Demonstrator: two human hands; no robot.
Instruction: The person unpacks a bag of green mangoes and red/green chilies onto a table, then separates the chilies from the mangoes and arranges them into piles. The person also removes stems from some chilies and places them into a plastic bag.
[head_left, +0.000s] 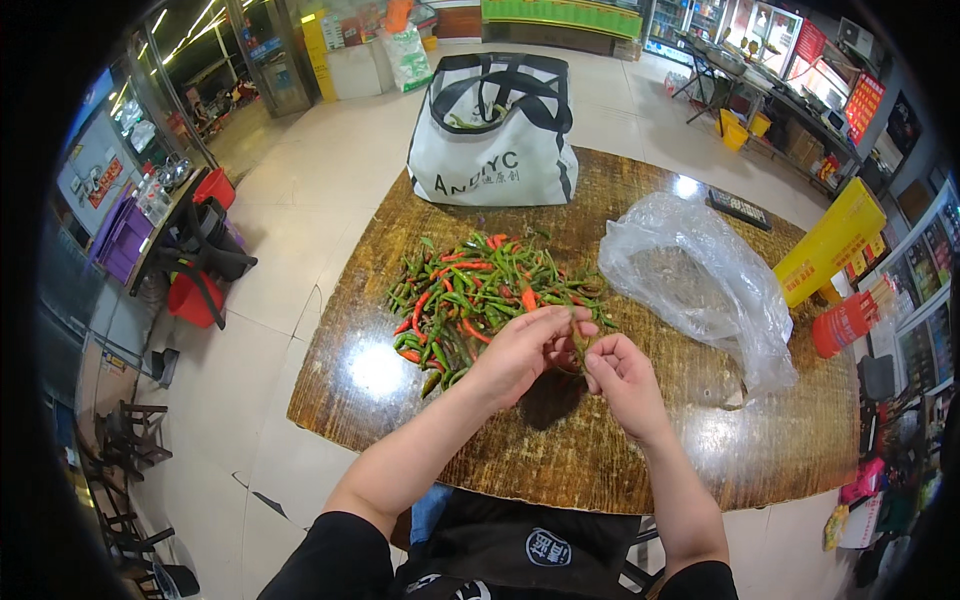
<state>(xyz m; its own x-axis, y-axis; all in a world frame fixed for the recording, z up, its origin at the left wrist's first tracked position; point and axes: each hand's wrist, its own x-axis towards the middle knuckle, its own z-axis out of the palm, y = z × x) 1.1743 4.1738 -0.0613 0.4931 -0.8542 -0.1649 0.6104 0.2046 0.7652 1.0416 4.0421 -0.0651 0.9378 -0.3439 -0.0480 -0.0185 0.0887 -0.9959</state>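
A brownish-green chili pepper (579, 342) is held between both hands, above the wooden table's near middle. Its upper end is pinched by my left hand (525, 349), while my right hand (624, 381) grips the lower end between thumb and forefinger. The fingers cover parts of it, so stem and tip cannot be told apart. Just beyond my left hand spreads a heap of green and red chili peppers (461, 289). To the right of the heap lies a crumpled clear plastic bag (697, 274), its contents not discernible.
On the wooden table (555, 469), a white tote bag with black handles (491, 169) stands at the far edge. Along the right are a black remote control (739, 208), a yellow box (829, 244) and a red holder of sticks (844, 326).
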